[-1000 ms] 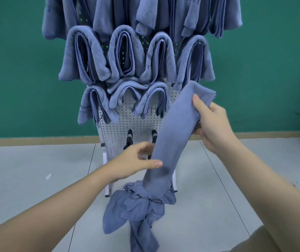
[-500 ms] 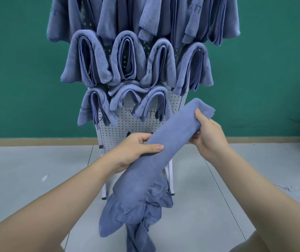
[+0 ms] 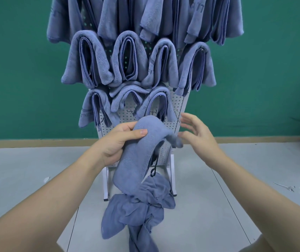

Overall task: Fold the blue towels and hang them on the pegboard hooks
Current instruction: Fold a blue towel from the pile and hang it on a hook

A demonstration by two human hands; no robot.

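Now the folded blue terry towel [image 3: 138, 153] is doubled over your left hand [image 3: 117, 142], its fold crest at 12 o'clock and its loose corner drooping at 3 o'clock. A second ago your right hand [image 3: 199, 136] pinched the upper end; it has since let go and sits just beside that corner, fingers spread and holding nothing. Your left thumb and fingers curl round the fold, so the towel is carried by one hand. It looks thick, soft and evenly doubled, its lower end reaching the crumpled blue towels [image 3: 138, 211] on the grey floor [image 3: 27, 170]. At 12 o'clock, the white perforated pegboard [image 3: 177, 108] carries rows of hung towels [image 3: 127, 59]; hanging appears next.
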